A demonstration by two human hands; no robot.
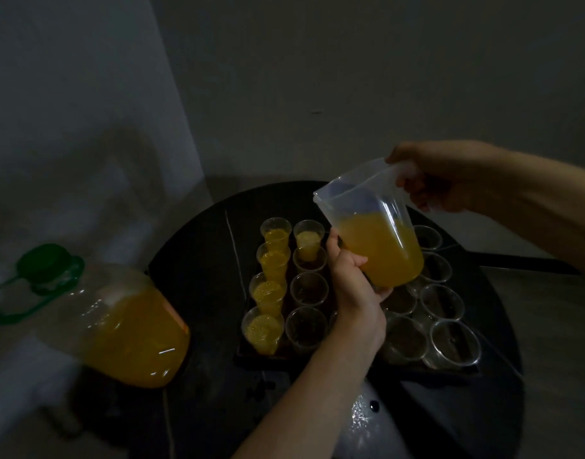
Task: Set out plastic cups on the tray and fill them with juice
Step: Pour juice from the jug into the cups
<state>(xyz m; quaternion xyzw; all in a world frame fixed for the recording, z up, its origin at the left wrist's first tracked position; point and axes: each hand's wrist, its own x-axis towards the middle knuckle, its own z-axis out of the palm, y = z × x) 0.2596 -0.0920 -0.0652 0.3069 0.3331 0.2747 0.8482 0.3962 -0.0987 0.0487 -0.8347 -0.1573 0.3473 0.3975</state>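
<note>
A round dark surface (198, 246) carries a large juice bottle (125, 326) with a green cap at its left edge, about half full of orange juice. A dark tray (251, 356) lies at the middle of the surface, set with rows of clear plastic cups. Above the tray's middle hangs a clear pitcher (377, 240), tilted with its spout to the left and roughly half full. The right hand (450, 180) grips its handle, fingers (413, 190) curled round it. The left hand (354, 286) cups the pitcher's base, thumb up its near side. The four filled cups (268, 293) form the left column. One more (308, 240) is part filled behind the empty cups (309, 289).
</note>
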